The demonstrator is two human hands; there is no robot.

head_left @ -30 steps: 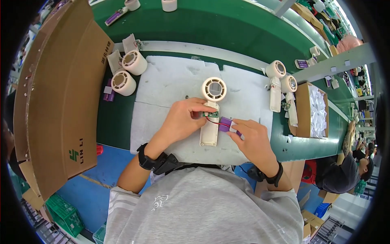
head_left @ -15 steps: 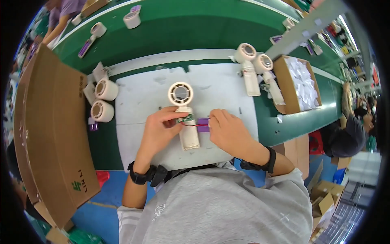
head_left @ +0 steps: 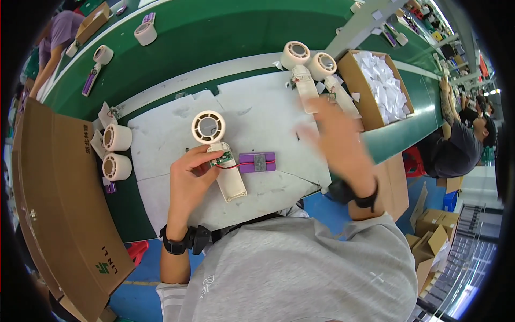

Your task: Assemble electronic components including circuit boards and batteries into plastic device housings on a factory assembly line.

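Observation:
On the pale work mat lies a cream handheld fan, its round head away from me and its handle shell uncovered. My left hand is closed on the fan near its neck, thumb and fingers at the green circuit board. Red wire runs from there to a purple battery pack with a grey pad, lying just right of the handle. My right hand, smeared by motion, is over the mat's right side. Its fingers and thumb look spread, with nothing visible in them, near two other fans.
A carton of crumpled white pieces stands at the right back. Two fan heads sit left of the mat, beside a tall cardboard box. Beyond, more fan parts lie on the green belt. A person sits at right.
My right hand has let go of the battery pack and moved right and away from me. The pack now lies on the mat. My left hand stays at the fan's neck. The view has shifted.

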